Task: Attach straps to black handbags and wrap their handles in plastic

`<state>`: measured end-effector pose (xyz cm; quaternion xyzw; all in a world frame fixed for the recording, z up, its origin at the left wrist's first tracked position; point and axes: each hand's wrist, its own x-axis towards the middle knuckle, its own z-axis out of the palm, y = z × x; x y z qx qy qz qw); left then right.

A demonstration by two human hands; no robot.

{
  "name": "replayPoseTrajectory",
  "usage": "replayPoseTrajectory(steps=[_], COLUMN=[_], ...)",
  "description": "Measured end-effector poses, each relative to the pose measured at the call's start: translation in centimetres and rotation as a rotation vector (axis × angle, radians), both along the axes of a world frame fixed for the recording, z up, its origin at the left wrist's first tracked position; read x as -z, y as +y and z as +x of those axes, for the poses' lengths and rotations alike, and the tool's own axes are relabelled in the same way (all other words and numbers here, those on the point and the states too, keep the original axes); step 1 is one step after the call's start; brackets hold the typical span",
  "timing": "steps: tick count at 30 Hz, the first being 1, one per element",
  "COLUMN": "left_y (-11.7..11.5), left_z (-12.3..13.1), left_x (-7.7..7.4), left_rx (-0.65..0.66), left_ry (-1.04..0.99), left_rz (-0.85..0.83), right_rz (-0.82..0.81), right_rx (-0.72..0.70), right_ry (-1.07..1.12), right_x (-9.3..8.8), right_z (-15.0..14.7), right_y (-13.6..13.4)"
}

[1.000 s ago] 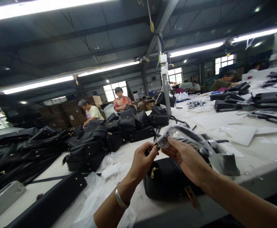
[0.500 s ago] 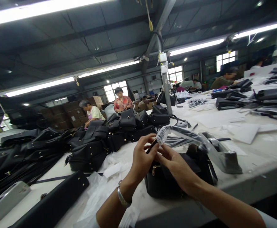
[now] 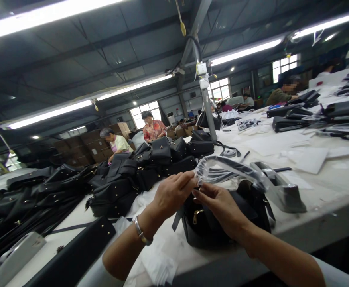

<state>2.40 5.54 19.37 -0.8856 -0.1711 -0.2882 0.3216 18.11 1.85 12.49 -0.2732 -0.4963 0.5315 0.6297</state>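
Bare left grip (image 3: 172,193) (nice silver metal bracelet (image 3: 142,231) on that wrist) closed on end of dark, curved strap (image 3: 219,160) wrapped in clear plastic. Bare right grip (image 3: 223,205) has thumb and fingers at same end, just below; can't really tell if it's pinching anything. Strap arches up over black, leather-look bag (image 3: 202,233) with gold zip pull (image 3: 195,217). Bag sits under right grip, near front edge of white surface (image 3: 192,263). Grey, blocky holder (image 3: 292,199) just right of bag. Heap of black, gold-studded bags (image 3: 114,195) farther left.
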Motion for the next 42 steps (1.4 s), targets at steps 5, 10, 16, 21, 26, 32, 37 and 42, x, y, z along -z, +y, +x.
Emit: replayPoseTrajectory(steps=[5, 10, 16, 21, 26, 32, 37, 42], left_y=[-0.5, -0.2, -0.1, -1.2, -1.2, -0.5, -0.5, -0.9], left_z=[-0.7, -0.2, -1.2, -2.2, -2.7, -5.2, -7.5, -8.7], left_x=[1.0, 1.0, 1.0, 0.9, 2.9, 6.0, 8.2, 10.0], left_rx=[-0.084, -0.012, 0.044, -0.023, -0.028, 0.045, 0.036, -0.007], left_ry=[-0.095, -0.025, 0.028, 0.017, -0.193, -0.286, -0.400, -0.485], left_rz=[0.042, 0.056, -0.032, -0.176, -0.316, -0.401, -0.516, -0.695], right_rz=[0.006, 0.043, -0.002, -0.007, -0.071, -0.068, -0.151, -0.159], right_rx=[-0.013, -0.083, -0.087, -0.119, -0.223, -0.175, -0.089, 0.059], right_ry=[0.000, -0.076, -0.023, 0.078, -0.014, -0.004, 0.208, 0.445], right_x=[-0.1, -0.1, 0.0, 0.1, 0.7, 0.8, 0.3, -1.5], right_z=[-0.2, -0.5, 0.2, 0.1, -1.0, -0.5, 1.3, 3.4], right_y=[0.3, 0.2, 0.2, -0.1, -0.6, 0.3, 1.7, 2.8])
